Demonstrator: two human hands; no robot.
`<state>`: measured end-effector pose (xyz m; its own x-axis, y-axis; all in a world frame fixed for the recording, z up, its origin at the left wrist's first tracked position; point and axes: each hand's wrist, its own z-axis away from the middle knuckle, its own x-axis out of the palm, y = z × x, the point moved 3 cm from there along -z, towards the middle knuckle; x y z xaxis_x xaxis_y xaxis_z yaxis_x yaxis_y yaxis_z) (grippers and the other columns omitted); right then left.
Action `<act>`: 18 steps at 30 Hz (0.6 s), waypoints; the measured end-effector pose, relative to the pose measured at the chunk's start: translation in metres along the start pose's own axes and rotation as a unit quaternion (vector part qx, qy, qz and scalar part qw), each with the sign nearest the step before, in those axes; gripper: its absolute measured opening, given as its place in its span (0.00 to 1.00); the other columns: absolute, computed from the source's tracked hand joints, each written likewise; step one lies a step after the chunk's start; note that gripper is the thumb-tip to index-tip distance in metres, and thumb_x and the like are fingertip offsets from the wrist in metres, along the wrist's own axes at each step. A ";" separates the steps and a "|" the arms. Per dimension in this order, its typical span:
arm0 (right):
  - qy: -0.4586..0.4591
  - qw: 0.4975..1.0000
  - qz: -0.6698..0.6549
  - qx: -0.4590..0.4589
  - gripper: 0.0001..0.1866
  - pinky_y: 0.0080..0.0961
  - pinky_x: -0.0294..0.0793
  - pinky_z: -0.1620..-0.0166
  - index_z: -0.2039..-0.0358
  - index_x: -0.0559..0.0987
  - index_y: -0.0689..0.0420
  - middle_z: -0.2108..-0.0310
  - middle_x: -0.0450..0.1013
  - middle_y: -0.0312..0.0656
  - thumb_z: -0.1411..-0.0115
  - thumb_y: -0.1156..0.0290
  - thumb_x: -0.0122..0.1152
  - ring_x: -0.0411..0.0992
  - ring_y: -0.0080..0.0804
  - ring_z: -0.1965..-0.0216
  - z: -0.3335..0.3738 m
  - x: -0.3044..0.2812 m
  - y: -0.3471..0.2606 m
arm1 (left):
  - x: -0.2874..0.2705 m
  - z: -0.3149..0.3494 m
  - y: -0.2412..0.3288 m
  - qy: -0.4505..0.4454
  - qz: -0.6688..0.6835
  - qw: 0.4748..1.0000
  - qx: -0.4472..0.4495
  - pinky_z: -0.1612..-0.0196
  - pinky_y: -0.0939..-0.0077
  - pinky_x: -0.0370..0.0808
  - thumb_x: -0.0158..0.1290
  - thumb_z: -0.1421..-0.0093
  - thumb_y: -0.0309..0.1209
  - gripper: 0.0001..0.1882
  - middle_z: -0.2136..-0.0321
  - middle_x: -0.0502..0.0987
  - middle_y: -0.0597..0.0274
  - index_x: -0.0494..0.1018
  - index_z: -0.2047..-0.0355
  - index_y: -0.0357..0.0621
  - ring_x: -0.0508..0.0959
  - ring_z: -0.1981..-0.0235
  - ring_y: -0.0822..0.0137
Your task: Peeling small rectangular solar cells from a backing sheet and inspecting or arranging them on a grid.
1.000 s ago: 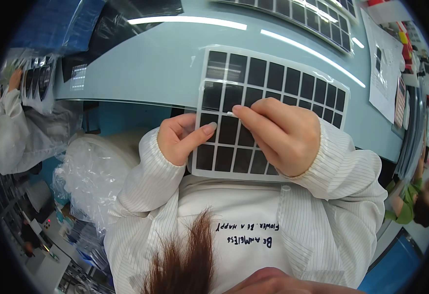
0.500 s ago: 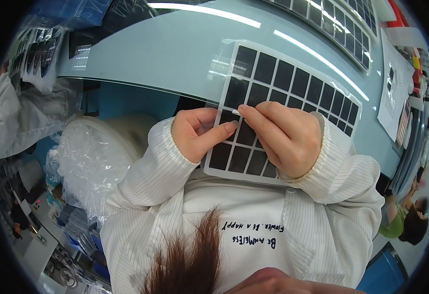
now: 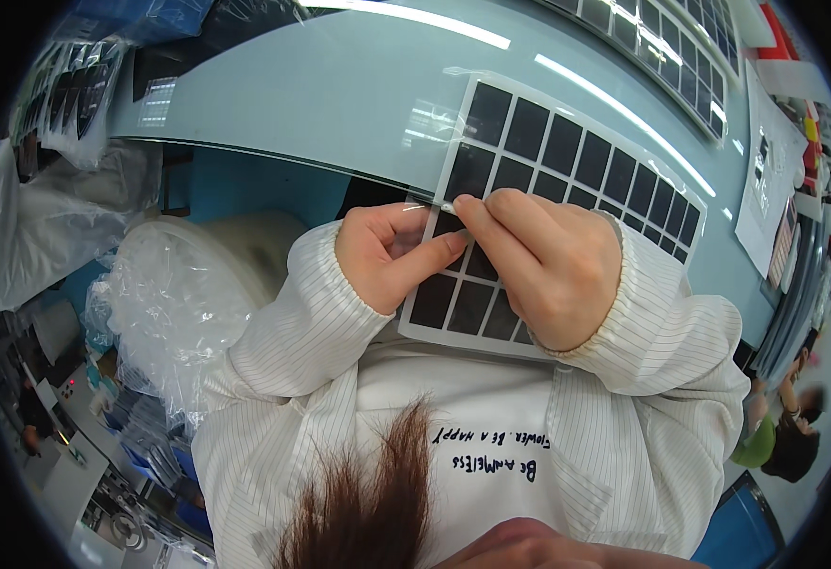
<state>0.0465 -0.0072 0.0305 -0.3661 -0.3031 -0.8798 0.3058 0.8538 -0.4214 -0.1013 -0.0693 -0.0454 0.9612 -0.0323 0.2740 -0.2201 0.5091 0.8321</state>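
A white sheet [image 3: 426,327] bearing rows of black rectangles overhangs the near edge of the glass-topped table. My left hand [image 3: 384,254] grips its left margin, thumb on top and the other fingers partly hidden beneath. Over the middle of the sheet, my right hand [image 3: 546,261] is closed, its fingertips together at the sheet's left edge. A tiny pale, shiny bit [image 3: 447,207] shows at the right fingertips, too small to name. Clear film [image 3: 416,201] sticks out beyond the margin between the hands. My right hand covers several of the black rectangles.
More gridded black sheets [image 3: 657,43] lie at the back right of the table [image 3: 339,104]. A white paper [image 3: 769,171] rests farther right. Below the table edge at left stands a round bin [image 3: 235,251] lined with clear plastic. Another person [image 3: 785,441] is at the far right.
My right fingertips have moved slightly left, from a black rectangle to the sheet's edge. The sheet has shifted slightly to the right. My left hand keeps its grip.
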 end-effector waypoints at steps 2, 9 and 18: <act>-0.008 1.000 -0.005 0.009 0.24 0.27 0.71 0.78 0.58 0.75 0.72 0.71 0.68 0.45 0.60 0.82 0.58 0.72 0.34 0.77 -0.001 -0.002 0.000 | 0.003 0.002 0.002 0.012 0.005 1.000 0.000 0.62 0.81 0.73 0.55 0.41 0.27 0.10 0.69 0.80 0.59 0.77 0.63 0.31 0.77 0.66 0.75; -0.057 0.997 0.032 0.028 0.24 0.25 0.69 0.80 0.58 0.74 0.74 0.71 0.68 0.45 0.61 0.83 0.58 0.71 0.33 0.79 0.016 -0.014 -0.001 | 0.009 0.009 0.004 0.048 0.008 0.998 -0.038 0.64 0.82 0.73 0.55 0.41 0.28 0.10 0.71 0.81 0.59 0.78 0.64 0.32 0.78 0.70 0.75; -0.090 0.990 0.081 0.074 0.21 0.25 0.68 0.79 0.59 0.76 0.71 0.72 0.70 0.45 0.59 0.89 0.59 0.71 0.33 0.78 0.058 -0.037 0.008 | 0.006 0.009 0.002 0.043 -0.022 0.999 -0.019 0.65 0.84 0.73 0.56 0.39 0.31 0.10 0.73 0.80 0.63 0.78 0.66 0.34 0.76 0.71 0.79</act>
<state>0.1132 -0.0142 0.0466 -0.1441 -0.2492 -0.9577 0.4774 0.8302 -0.2878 -0.0976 -0.0764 -0.0377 0.9810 0.0175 0.1931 -0.1717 0.5405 0.8237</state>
